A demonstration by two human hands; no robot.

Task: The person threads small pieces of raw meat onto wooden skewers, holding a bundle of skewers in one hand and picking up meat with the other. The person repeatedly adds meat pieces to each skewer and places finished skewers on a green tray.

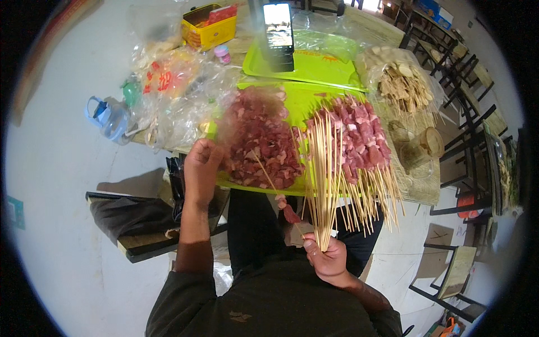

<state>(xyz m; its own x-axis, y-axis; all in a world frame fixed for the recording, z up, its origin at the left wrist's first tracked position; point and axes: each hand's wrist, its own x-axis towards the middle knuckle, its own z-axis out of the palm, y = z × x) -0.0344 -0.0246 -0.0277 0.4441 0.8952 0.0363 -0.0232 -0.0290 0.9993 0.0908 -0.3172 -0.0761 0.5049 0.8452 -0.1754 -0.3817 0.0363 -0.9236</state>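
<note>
In my right hand (330, 259) is a fanned bundle of bare wooden skewers (324, 185). Between its thumb and finger I also grip a single skewer (265, 172) tilted to the left, with a few pieces of raw meat (289, 212) threaded low on it. My left hand (201, 168) is raised at the left edge of the green tray (301, 97), fingers curled; whether they pinch anything is hidden. A heap of cut raw meat (263, 147) fills the tray's left part. Finished-looking meat skewers (362, 130) lie stacked at its right, their sticks overhanging the front edge.
Behind the tray a phone (278, 38) stands propped over a second green tray (337, 69). Plastic bags (177, 101), a yellow tin (210, 27) and a small jar (222, 54) sit left. At right are bagged skewered food (402, 86) and a clear jug (421, 147).
</note>
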